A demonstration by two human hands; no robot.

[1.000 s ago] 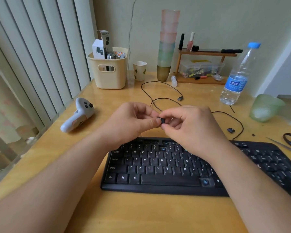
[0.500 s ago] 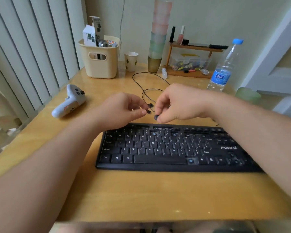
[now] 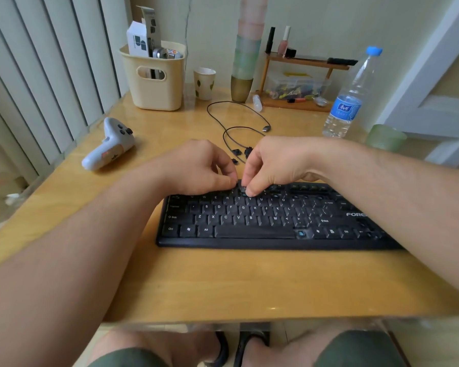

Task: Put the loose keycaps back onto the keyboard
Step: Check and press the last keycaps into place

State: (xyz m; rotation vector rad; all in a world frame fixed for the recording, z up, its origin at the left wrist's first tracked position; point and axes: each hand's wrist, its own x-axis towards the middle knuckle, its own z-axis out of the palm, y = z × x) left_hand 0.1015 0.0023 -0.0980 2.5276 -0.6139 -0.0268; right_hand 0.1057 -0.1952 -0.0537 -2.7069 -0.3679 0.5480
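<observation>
Keycap seating, number row: both hands converged on one spot at the keyboard's [image 3: 263, 221] far edge.

Right hand [image 3: 273, 162] is curled, fingertips [image 3: 249, 192] pressed down on the number row above T/Y; a keycap is presumably under them, but it is hidden, so what is held cannot be told. Left hand [image 3: 196, 168] is curled too, its fingertips touching the same row just left of the right hand's; contents not visible. Remaining loose keycaps [image 3: 237, 152] lie on the desk [image 3: 223, 282] just beyond both hands, slightly nearer the right. Next pick is judged a short reach straight forward; an open socket shows near the spacebar's right end.
</observation>
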